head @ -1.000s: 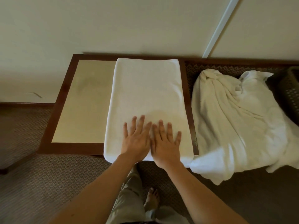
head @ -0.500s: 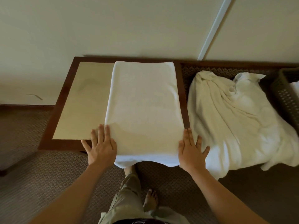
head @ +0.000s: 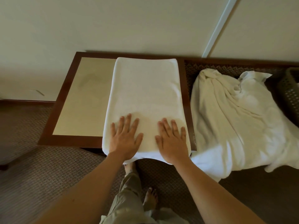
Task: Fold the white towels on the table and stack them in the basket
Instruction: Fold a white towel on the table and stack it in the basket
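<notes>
Towel (head: 145,97), folded into a long white pad, lies lengthwise on the bench (head: 84,97), and its near end hangs a little over the bench's near edge, right under the grip. Both hands press flat on that near end with fingers straight and spread: the left hand (head: 125,139) on the left part, the right hand (head: 172,141) on the right part, nothing pinched.

The risk sits there. With the weight on the overhanging end, a push toward the person could drag the pad off the edge and let the layers slip apart. Pressing outward unevenly could skew the fold.

Just right of the right hand, the unfolded towel (head: 239,120) droops off its seat; an elbow could catch it and pull it to the floor.

Farther right, the woven basket (head: 289,94) is mostly out of view, so the carry there crosses that heap.
</notes>
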`<action>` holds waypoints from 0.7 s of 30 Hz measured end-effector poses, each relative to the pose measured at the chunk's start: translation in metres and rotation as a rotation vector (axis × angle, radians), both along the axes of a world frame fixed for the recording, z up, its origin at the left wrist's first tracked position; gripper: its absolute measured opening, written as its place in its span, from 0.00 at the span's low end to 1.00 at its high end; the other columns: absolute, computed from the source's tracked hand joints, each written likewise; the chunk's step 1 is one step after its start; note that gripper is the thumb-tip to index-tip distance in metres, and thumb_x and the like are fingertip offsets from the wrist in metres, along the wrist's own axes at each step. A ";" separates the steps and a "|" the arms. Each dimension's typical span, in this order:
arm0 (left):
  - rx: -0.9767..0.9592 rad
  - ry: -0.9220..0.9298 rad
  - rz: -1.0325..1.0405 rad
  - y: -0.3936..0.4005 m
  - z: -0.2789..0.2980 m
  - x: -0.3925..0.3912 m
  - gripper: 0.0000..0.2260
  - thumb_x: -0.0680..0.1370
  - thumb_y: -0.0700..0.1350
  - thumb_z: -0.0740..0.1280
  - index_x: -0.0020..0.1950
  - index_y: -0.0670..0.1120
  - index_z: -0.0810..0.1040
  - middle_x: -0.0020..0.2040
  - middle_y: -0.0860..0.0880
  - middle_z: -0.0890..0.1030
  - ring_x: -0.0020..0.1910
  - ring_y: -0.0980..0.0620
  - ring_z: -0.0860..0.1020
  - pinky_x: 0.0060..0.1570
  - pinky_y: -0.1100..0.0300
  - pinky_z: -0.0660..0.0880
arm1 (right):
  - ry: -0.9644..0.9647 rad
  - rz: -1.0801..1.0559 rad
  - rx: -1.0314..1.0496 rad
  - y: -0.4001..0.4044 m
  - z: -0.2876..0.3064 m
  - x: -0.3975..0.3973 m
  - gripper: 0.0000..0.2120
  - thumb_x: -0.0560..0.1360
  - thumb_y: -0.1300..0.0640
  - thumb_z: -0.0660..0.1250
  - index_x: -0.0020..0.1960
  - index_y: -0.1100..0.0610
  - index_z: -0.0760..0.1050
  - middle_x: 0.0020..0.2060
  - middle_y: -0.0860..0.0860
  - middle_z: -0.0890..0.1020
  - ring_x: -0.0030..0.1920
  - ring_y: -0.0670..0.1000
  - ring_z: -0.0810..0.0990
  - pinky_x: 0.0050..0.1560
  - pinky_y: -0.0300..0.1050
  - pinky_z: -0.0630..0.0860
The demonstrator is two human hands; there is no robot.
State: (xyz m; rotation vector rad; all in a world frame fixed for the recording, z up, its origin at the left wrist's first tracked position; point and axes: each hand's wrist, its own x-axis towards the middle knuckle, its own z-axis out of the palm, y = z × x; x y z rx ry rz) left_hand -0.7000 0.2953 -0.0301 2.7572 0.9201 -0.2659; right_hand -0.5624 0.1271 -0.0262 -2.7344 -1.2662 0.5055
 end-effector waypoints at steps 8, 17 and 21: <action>-0.042 0.014 0.425 0.030 0.000 -0.034 0.32 0.84 0.59 0.42 0.84 0.45 0.40 0.84 0.46 0.41 0.83 0.42 0.41 0.78 0.34 0.41 | 0.060 -0.314 -0.074 -0.025 0.006 0.023 0.30 0.84 0.40 0.37 0.82 0.45 0.33 0.79 0.38 0.30 0.81 0.57 0.34 0.75 0.74 0.38; -0.079 -0.051 -0.057 0.000 0.009 0.035 0.32 0.78 0.60 0.32 0.84 0.55 0.39 0.82 0.52 0.32 0.81 0.48 0.32 0.79 0.41 0.34 | 0.020 0.135 0.040 0.041 -0.003 -0.013 0.31 0.83 0.39 0.39 0.84 0.47 0.40 0.82 0.44 0.37 0.81 0.55 0.33 0.78 0.70 0.39; -0.022 -0.024 0.000 0.048 -0.005 0.013 0.31 0.81 0.66 0.36 0.83 0.57 0.36 0.82 0.53 0.32 0.81 0.49 0.32 0.79 0.43 0.34 | -0.012 -0.114 -0.005 0.027 -0.003 0.041 0.30 0.84 0.38 0.39 0.83 0.44 0.38 0.81 0.40 0.36 0.81 0.53 0.34 0.78 0.67 0.36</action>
